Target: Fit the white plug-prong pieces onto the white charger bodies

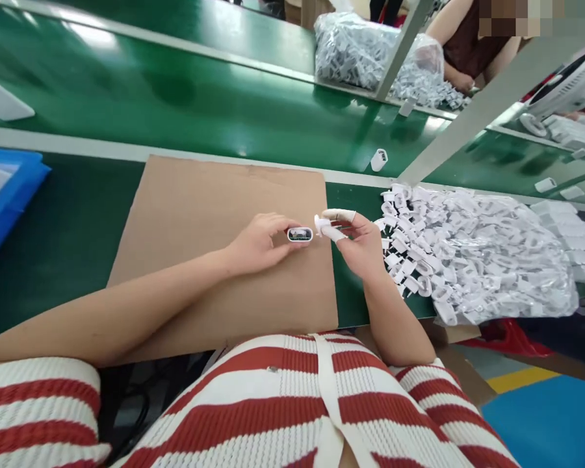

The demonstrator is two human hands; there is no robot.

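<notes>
My left hand (259,244) pinches a small white oval plastic shell (299,234), its open end turned toward me, above a brown cardboard sheet (199,214). Just to the right of it, my right hand (358,240), with white finger cots on the fingertips, holds a small white plastic piece (320,225) close to the shell. A large heap of the same white plastic parts (472,253) lies on clear plastic right of my right hand.
A green conveyor belt (175,91) runs behind the cardboard with one white shell (379,159) on it. A blue bin (7,188) stands at the left. Slanted metal posts (482,107) rise at the right. Another person (468,45) works across the belt beside a bag of parts (365,52).
</notes>
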